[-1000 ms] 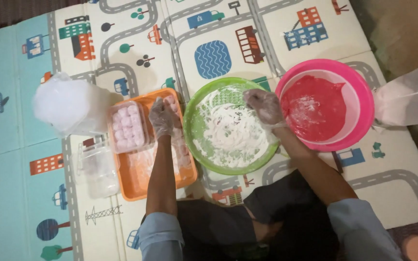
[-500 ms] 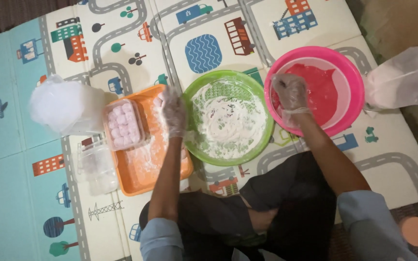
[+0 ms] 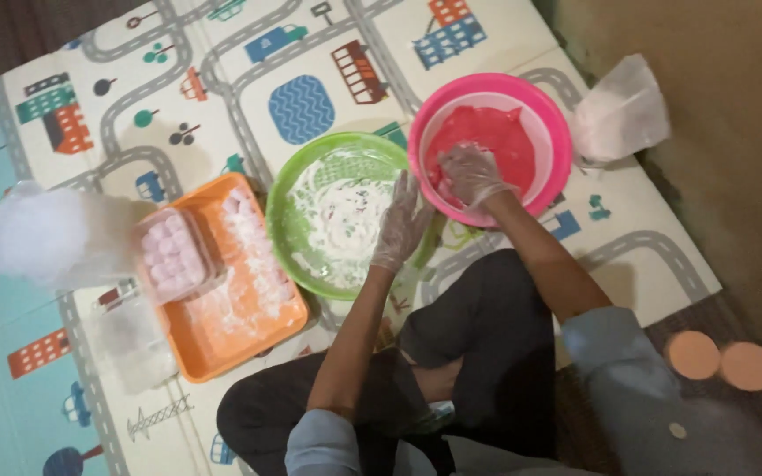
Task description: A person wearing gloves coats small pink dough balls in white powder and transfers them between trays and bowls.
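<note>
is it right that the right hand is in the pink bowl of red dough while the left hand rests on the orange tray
Not quite. The head view shows the left hand resting over the rim of the green bowl, not on the orange tray, which lies apart to its left. The rest holds: the right hand is in the pink bowl of red dough.

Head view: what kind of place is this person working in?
Probably a home floor, not a kitchen counter. The person sits cross-legged on a children's play mat printed with roads and buildings, with a green bowl, a pink bowl and an orange tray set on it.
</note>
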